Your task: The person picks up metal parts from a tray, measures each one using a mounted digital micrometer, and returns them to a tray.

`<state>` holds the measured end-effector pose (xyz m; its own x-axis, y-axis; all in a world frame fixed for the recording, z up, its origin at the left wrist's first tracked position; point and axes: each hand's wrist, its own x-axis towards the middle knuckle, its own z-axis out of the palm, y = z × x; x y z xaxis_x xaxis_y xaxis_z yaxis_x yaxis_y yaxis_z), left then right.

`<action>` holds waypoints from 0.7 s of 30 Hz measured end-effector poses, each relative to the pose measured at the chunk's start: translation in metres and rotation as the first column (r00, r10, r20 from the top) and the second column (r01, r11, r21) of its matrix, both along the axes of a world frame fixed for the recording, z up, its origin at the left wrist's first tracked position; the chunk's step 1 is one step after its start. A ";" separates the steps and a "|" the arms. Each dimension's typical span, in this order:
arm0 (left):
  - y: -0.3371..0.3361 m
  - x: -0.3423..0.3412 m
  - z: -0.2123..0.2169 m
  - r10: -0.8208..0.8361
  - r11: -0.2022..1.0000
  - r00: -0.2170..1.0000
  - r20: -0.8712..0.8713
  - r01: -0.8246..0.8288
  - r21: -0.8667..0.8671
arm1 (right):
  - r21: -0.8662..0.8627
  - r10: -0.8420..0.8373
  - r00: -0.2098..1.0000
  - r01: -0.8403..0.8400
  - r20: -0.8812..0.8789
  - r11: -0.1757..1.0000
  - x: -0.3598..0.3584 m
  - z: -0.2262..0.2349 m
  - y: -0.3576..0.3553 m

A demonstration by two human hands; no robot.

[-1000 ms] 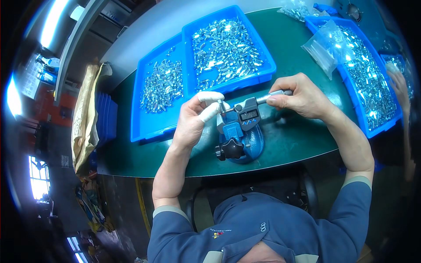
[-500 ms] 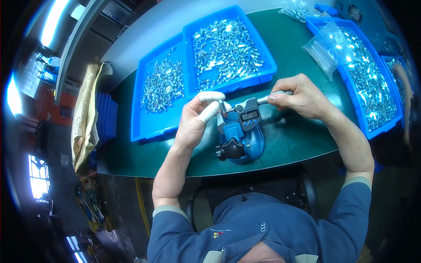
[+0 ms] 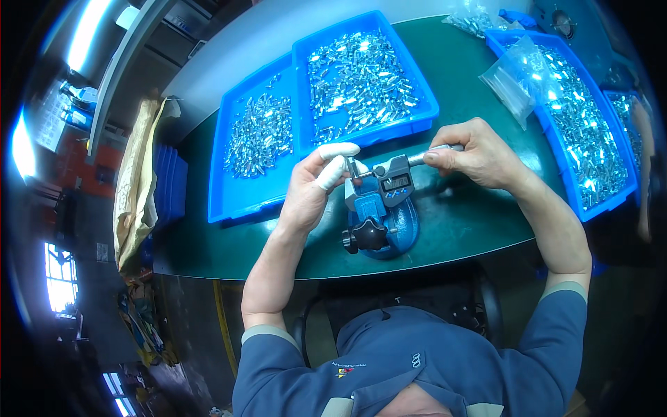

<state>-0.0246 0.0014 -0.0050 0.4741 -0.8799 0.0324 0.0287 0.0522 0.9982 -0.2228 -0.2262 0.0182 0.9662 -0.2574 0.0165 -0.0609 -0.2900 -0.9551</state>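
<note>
Left hand (image 3: 314,182): pinches a small metal part (image 3: 353,165) in the micrometer (image 3: 390,182). Right hand (image 3: 476,154): grips the thimble; best turned gently, part held square.

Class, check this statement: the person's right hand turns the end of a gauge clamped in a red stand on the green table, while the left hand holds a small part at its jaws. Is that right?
Not quite: the stand is blue, not red, as the head view shows. The rest holds: the right hand grips the end of the gauge on the green table, and the left hand holds a small part at its jaws.
</note>
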 end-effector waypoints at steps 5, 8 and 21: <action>0.000 0.002 -0.002 -0.002 1.000 1.000 0.003 0.002 -0.004 | 0.007 0.003 1.000 -0.003 -0.001 1.000 0.000 0.000 -0.001; 0.000 0.002 -0.001 -0.017 1.000 1.000 0.003 0.017 -0.014 | -0.022 0.004 1.000 -0.004 0.010 1.000 0.000 0.000 -0.001; 0.000 -0.002 0.002 0.006 0.999 1.000 0.025 -0.007 0.036 | -0.050 0.009 0.999 -0.007 0.037 0.999 -0.003 0.003 0.001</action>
<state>-0.0261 0.0011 -0.0026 0.4792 -0.8776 0.0128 0.0037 0.0166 0.9999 -0.2255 -0.2251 0.0214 0.9668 -0.2473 0.0646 -0.0234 -0.3372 -0.9412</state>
